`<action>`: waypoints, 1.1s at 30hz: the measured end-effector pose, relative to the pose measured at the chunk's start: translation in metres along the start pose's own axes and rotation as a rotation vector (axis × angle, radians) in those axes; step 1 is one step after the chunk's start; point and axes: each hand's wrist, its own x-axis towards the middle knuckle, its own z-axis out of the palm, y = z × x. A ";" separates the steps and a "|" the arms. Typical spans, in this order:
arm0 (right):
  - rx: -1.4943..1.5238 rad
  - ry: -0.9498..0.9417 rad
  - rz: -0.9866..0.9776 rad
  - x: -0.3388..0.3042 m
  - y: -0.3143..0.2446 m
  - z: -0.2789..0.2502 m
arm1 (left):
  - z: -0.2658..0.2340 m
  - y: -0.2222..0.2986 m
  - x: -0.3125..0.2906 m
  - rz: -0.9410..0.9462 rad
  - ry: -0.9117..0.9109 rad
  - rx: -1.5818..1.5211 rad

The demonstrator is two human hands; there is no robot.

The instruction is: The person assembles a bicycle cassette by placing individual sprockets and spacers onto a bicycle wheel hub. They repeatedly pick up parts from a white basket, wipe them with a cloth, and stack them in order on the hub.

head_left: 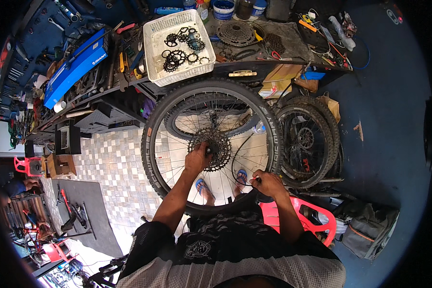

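Note:
A bicycle wheel [151,168] with a knobbly black tyre stands upright in front of me, its cassette [219,156] facing up toward me. At the middle of the cassette, my left hand [198,158] is closed with its fingers curled by the hub; what lies inside them is mostly hidden. My right hand [270,185] is closed too, over the wheel's lower right side. It holds the end of a thin black hose-like line [233,163], which curves across the spokes. A small dark part pokes out from those fingers.
Loose sprockets lie in a white plastic basket [153,36] on the workbench [293,48], beside a large cassette [236,33] and hand tools. More wheels [305,139] lean at right. A red plastic chair [317,223] is near my right arm, with a grey bag [369,233] beyond.

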 end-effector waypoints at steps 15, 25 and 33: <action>-0.050 -0.011 0.233 0.015 0.031 0.006 | -0.253 0.036 0.160 0.206 0.587 -0.093; -0.114 -0.007 0.354 0.023 0.041 -0.009 | -0.280 0.021 0.288 -0.305 0.123 0.300; -0.086 0.077 0.281 0.027 0.031 -0.022 | -0.282 0.006 0.297 -0.246 0.378 0.056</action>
